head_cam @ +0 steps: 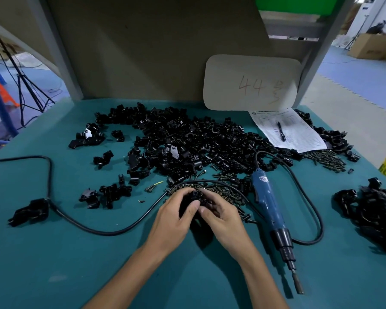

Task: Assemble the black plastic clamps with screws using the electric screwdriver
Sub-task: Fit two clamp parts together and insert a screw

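Black plastic clamp pieces sit pinched between both hands at the near middle of the teal bench mat, just in front of a loose heap of dark metal screws. The left hand curls its fingers around the left side of the part, thumb pressed on top; the right hand closes on the right side, thumb meeting the other thumb. Whether a screw is already seated in the part I cannot tell, since the fingers hide it.

By my reading, the step in hand is mating the clamp halves or starting a screw by hand, before any driving. The blue electric screwdriver lies untouched just right of the right hand, bit pointing toward the person, its black cable looping across the mat. Next, the right hand would need to let go and pick up the driver while the left keeps the part steady.

Behind lies the big pile of unassembled black clamp parts; finished-looking ones gather at far right.
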The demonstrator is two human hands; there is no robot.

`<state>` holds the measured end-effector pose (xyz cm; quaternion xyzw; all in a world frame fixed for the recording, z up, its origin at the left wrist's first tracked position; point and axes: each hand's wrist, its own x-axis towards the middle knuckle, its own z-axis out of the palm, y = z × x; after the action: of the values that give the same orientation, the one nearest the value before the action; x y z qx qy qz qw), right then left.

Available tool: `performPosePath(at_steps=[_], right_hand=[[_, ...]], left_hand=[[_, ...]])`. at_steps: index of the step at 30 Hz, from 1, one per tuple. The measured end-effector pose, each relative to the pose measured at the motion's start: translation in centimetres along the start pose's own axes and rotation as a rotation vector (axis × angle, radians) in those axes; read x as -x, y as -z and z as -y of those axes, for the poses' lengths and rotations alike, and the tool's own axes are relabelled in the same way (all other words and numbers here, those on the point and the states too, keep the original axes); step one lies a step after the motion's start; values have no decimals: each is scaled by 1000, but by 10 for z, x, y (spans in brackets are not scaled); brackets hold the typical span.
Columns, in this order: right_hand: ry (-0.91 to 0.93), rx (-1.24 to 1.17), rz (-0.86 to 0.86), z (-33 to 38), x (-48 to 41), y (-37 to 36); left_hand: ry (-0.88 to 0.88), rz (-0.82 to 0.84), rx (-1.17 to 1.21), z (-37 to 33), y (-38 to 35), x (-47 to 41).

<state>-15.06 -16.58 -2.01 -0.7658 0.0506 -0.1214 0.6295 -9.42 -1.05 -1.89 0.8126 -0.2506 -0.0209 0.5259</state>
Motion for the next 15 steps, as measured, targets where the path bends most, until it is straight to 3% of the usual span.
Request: performPosePath(at_steps=[4,15], right_hand=[[30,-46,-72,4,0,-3],[-8,-200,-40,0,-1,-1]], left_hand=[[-7,1,-36,1,1,1],[-47,-53,-231,3,-1,1]])
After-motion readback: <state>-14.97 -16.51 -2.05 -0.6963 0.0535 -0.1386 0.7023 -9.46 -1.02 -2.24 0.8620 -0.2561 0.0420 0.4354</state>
